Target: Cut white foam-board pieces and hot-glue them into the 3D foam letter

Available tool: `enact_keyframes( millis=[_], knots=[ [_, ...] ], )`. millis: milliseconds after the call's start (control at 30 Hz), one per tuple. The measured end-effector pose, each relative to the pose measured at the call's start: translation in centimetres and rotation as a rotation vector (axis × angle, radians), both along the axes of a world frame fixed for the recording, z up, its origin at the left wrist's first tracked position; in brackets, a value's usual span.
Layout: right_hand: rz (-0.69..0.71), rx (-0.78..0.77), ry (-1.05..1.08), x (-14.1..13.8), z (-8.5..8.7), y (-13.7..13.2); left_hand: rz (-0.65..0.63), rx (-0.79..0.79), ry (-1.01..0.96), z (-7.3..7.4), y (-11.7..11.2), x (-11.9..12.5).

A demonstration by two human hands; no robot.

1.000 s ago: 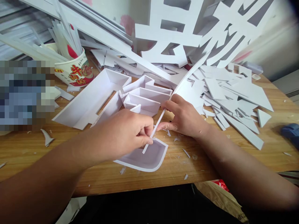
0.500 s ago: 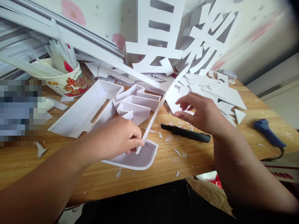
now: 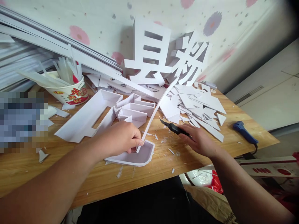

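Note:
My left hand (image 3: pixel 121 138) pinches the lower end of a long white foam strip (image 3: pixel 157 109) against a small rounded white foam tray piece (image 3: pixel 142 157) lying near the table's front edge. The strip rises up and to the right toward the back. On the table to the right, my right hand (image 3: pixel 198 140) has its fingers closed round the handle of a black utility knife (image 3: pixel 171 127). The knife's tip points left toward the strip.
A white foam channel-letter shape (image 3: pixel 100 107) lies behind my left hand. Several white offcuts (image 3: pixel 198 105) are heaped at the back right, below two big white letters (image 3: pixel 149 53) against the wall. A paper cup of strips (image 3: pixel 70 90) stands at left. A blue tool (image 3: pixel 244 130) lies at right.
My right hand let go of the strip, moved right and down to the table, and closed on the black knife. My left hand kept its pinch on the strip. The camera tilted up.

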State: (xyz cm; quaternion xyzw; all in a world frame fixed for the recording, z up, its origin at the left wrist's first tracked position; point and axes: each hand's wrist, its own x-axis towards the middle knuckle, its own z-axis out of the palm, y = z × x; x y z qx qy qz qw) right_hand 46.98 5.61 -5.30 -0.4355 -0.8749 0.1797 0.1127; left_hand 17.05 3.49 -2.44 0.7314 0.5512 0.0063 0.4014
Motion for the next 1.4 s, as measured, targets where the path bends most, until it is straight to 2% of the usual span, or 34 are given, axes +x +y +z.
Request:
enact_keyframes(
  millis=[67, 133, 267, 467, 733, 1067, 1400],
  knots=[
    [0.055, -0.119, 0.166, -0.7, 0.8, -1.2, -0.005, 0.005, -0.002, -0.2, 0.0, 0.0],
    [0.106, -0.202, 0.226, -1.5, 1.4, -2.2, -0.001, 0.005, -0.011, -0.4, 0.1, -0.1],
    [0.199, -0.269, 0.206, -2.4, 1.7, -3.2, 0.007, 0.012, -0.034, -0.4, 0.1, -0.1],
    [0.231, -0.337, 0.194, -2.3, 1.3, -3.1, 0.020, 0.005, -0.042, 0.1, -0.1, 0.3],
    [0.231, -0.339, 0.147, -2.7, 1.7, -3.1, 0.012, 0.027, -0.035, 0.0, -0.1, 0.5],
    [0.243, -0.160, 0.039, -2.9, 1.8, -3.8, 0.018, 0.016, -0.018, 0.3, -0.2, 0.7],
    [0.265, -0.147, -0.063, -3.2, 2.4, -3.0, 0.010, 0.013, 0.019, 0.3, -0.2, 0.7]
  ],
)
